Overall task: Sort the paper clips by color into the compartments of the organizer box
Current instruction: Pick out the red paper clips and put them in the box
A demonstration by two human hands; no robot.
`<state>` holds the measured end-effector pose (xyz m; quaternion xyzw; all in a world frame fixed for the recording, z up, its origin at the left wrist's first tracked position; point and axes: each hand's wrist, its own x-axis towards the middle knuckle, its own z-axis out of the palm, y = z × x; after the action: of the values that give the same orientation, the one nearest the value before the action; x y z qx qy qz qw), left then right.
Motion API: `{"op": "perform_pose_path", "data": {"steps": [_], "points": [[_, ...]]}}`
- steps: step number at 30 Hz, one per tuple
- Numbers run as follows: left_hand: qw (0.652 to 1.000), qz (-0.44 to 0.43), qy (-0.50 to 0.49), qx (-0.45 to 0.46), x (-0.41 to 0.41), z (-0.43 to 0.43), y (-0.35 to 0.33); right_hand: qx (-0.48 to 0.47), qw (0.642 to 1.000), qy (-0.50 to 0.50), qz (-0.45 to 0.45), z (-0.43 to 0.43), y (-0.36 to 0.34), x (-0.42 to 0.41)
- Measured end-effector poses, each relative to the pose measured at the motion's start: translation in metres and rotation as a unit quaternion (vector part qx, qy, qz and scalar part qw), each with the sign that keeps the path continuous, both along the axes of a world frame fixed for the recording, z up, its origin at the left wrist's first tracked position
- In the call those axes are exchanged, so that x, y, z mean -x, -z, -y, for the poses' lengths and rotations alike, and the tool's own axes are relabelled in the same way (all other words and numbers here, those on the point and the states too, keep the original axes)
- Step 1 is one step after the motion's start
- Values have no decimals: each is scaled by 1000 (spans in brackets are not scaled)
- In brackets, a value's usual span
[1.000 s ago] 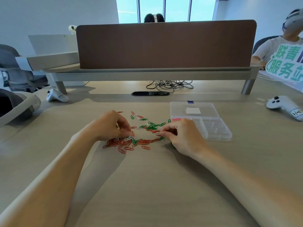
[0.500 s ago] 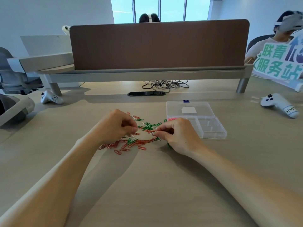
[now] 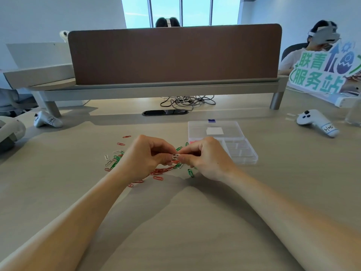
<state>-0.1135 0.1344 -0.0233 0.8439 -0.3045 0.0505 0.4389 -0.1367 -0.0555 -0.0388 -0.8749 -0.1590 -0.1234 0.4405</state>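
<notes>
Paper clips (image 3: 160, 171) in red, green and white are lying in a loose heap on the desk (image 3: 175, 222), just to the left of the organizer box (image 3: 252, 159), which is standing open with its lid folded back. Half a second ago the two hands were working apart, low over the heap. Now they are meeting above it, still on the left side of the box. The left hand (image 3: 144, 155) and the right hand (image 3: 207, 159) are both pinching one white clip (image 3: 175, 157) between curled fingertips; whether it is a single clip or two hooked together, I cannot tell. This probably means the person is separating or passing over a white clip before dropping it in a compartment. Most compartments are looking empty, and something reddish is showing in the corner nearest the heap, so the sorting seems to be only beginning.
</notes>
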Motion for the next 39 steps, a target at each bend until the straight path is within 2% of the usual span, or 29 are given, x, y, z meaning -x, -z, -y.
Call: {"op": "perform_pose_path", "data": {"steps": [5,9,13,16,21,25,28,30,34,39], "points": [[1000,11,14,24,0,17,-2,-7,1000,12,-9,16,-9,1],[999,26,7,35,-6,36,-8,-18,998,63,-5,50,-25,-10],[996,73,-29,-32,-24,48,-7,107,977,186,19,108,-33,-33],[994,90,-44,-53,-33,54,3,180,961,211,-15,135,-17,-46],[991,92,-47,-87,-42,57,5,236,954,175,-62,141,-10,-55],[987,79,-90,-105,-61,46,-15,269,946,164,-76,143,-11,-57],[984,57,-118,-117,-75,27,-26,267,948,165,-58,141,-14,-52],[978,32,-112,-172,-80,15,-29,240,955,174,-19,134,-21,-49],[963,22,-68,-261,-79,15,-19,224,973,64,13,83,-42,-44],[954,33,-21,-297,-73,31,0,288,955,-62,-33,14,-47,-50]]}}
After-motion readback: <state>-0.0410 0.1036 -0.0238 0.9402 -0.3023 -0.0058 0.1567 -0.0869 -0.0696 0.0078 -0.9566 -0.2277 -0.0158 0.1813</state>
